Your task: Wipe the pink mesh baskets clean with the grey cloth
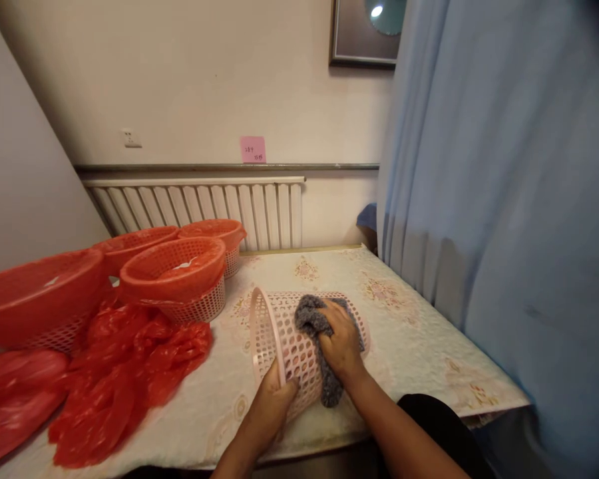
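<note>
A pink perforated plastic basket [299, 362] lies on its side on the flowered table cover, its open mouth facing left. My left hand [269, 406] grips the rim at the near side, thumb outside and the other fingers mostly hidden within. Pressed against the basket's upper side is a grey fluffy cloth [312, 316], held under my right hand [342, 339] with the fingers curled over it. One end of the cloth hangs down the near side of the basket.
Several baskets lined with red bags, one of them a near basket [174, 273], stand at the left. Crumpled red plastic bags [124, 372] lie before them on the table cover [404, 339]. A blue curtain [499, 219] hangs along the right; a radiator [204, 203] is behind.
</note>
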`<state>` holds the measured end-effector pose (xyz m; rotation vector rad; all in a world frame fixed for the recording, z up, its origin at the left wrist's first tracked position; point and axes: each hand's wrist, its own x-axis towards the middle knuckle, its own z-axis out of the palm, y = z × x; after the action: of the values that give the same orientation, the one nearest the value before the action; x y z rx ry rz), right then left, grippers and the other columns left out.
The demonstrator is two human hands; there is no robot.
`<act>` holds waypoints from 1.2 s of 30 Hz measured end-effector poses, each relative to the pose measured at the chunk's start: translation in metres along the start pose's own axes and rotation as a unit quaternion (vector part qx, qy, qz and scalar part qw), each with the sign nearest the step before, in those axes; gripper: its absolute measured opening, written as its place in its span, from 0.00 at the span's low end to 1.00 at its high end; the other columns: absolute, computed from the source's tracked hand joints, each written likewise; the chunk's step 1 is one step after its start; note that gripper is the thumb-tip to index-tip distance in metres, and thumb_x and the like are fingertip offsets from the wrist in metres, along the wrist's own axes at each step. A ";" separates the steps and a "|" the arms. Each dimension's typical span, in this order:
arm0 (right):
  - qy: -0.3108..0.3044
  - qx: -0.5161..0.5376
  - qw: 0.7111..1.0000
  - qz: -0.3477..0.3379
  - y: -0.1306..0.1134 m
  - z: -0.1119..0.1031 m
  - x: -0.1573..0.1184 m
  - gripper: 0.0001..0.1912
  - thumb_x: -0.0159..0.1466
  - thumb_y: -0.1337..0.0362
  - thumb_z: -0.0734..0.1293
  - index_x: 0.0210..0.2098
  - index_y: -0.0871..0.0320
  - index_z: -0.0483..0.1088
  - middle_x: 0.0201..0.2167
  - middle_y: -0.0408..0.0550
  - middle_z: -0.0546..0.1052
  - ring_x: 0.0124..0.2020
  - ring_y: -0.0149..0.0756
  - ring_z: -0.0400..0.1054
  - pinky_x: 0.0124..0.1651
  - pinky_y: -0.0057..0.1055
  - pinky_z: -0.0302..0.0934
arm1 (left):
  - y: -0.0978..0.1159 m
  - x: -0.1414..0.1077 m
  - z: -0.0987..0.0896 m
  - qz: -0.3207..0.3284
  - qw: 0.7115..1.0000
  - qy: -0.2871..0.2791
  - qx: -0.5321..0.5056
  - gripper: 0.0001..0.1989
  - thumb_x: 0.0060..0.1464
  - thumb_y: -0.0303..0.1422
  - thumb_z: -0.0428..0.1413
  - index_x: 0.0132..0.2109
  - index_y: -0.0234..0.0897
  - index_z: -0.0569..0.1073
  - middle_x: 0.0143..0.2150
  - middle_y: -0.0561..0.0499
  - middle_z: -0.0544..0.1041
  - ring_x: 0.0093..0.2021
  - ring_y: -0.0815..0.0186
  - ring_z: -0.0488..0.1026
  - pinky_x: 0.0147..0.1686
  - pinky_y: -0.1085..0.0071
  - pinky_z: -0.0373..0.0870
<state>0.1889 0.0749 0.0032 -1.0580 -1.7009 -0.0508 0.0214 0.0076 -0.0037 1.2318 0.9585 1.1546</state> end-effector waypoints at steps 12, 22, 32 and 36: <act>0.062 -0.118 0.981 0.138 0.060 -0.005 0.003 0.19 0.55 0.71 0.59 0.45 0.59 0.71 0.48 0.52 0.74 0.53 0.44 0.62 0.59 0.43 0.56 | -0.004 0.016 -0.016 0.002 0.998 -0.060 0.006 0.29 0.47 0.25 0.52 0.59 0.33 0.66 0.57 0.46 0.75 0.58 0.56 0.69 0.63 0.57 0.57; 0.065 -0.120 0.982 0.130 0.059 -0.001 0.000 0.21 0.55 0.72 0.58 0.46 0.58 0.70 0.50 0.52 0.73 0.55 0.45 0.62 0.59 0.46 0.57 | -0.007 0.013 -0.019 -0.002 0.997 -0.054 0.061 0.23 0.50 0.26 0.51 0.55 0.32 0.72 0.54 0.45 0.77 0.57 0.55 0.69 0.63 0.56 0.57; 0.069 -0.118 0.983 0.126 0.064 0.002 -0.003 0.21 0.55 0.72 0.59 0.47 0.59 0.70 0.50 0.53 0.73 0.55 0.45 0.61 0.59 0.46 0.57 | -0.014 0.009 -0.018 -0.005 0.996 -0.033 0.082 0.20 0.50 0.27 0.52 0.51 0.34 0.75 0.50 0.46 0.79 0.54 0.54 0.72 0.61 0.56 0.59; 0.068 -0.112 0.984 0.121 0.064 0.002 -0.003 0.21 0.55 0.72 0.59 0.47 0.59 0.70 0.50 0.53 0.73 0.55 0.44 0.61 0.60 0.46 0.56 | -0.015 0.010 -0.015 -0.018 0.996 -0.008 0.091 0.20 0.50 0.28 0.53 0.51 0.33 0.74 0.46 0.46 0.81 0.50 0.54 0.74 0.58 0.56 0.63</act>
<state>0.2297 0.1127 -0.0287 -1.3913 -1.4567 -0.1581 0.0102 0.0205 -0.0196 1.3607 1.0882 1.0440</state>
